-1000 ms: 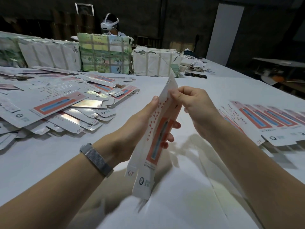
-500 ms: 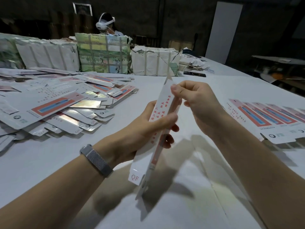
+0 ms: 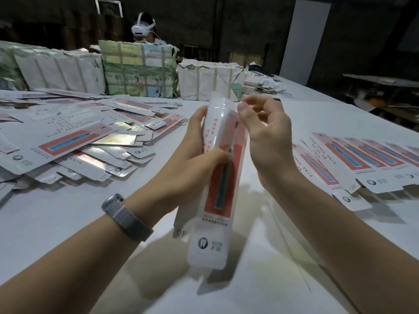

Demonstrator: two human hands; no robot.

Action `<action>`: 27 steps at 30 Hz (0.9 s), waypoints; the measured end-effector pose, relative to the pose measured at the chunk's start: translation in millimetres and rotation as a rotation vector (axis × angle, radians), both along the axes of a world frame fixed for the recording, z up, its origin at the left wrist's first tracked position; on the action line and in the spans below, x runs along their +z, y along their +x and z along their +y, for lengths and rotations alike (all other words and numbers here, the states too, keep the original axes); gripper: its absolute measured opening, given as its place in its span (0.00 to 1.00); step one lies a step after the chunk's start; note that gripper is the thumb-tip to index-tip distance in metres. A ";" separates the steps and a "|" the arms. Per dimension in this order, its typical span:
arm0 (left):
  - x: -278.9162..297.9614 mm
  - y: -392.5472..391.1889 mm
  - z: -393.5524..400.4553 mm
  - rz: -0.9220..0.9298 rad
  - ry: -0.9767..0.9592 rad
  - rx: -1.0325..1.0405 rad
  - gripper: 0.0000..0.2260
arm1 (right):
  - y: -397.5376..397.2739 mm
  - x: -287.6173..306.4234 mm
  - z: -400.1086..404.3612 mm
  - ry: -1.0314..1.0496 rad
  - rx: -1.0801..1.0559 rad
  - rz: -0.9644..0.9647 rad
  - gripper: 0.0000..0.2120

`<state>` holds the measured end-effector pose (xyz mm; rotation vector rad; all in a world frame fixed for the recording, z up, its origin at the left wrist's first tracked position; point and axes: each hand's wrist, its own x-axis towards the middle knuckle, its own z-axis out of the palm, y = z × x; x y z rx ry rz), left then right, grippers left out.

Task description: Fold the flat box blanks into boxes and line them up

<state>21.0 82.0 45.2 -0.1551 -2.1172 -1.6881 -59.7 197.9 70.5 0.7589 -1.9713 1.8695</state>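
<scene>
We are holding one box (image 3: 221,177) up in the air over the table (image 3: 68,223), between our two hands. Our left hand (image 3: 195,150) is gripping it around the middle, thumb lying across the printed front. Our right hand (image 3: 265,134) is hanging just beside the box's upper right edge with its fingers loosely curled; whether the thumb is touching the card, we cannot tell. The box's long axis is running away from us and upward, its top end pointing toward the far bundles (image 3: 138,69) and its blurred lower flap toward our chest. The pile (image 3: 86,141) of blanks is lying to the left, the row (image 3: 362,159) to the right, nearer the right hand, so placing likely means swinging rightward.
</scene>
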 end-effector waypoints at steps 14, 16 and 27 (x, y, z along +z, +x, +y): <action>-13.0 -8.8 5.4 0.083 0.127 -0.006 0.27 | 11.5 -8.8 -9.0 -0.091 0.362 -0.247 0.13; -12.9 -8.5 4.4 0.118 0.129 0.012 0.27 | 12.2 -6.8 -7.9 -0.100 0.362 -0.255 0.13; -11.8 -6.8 4.1 0.143 0.130 -0.051 0.16 | 14.8 -16.0 -10.0 -0.019 0.324 -0.158 0.08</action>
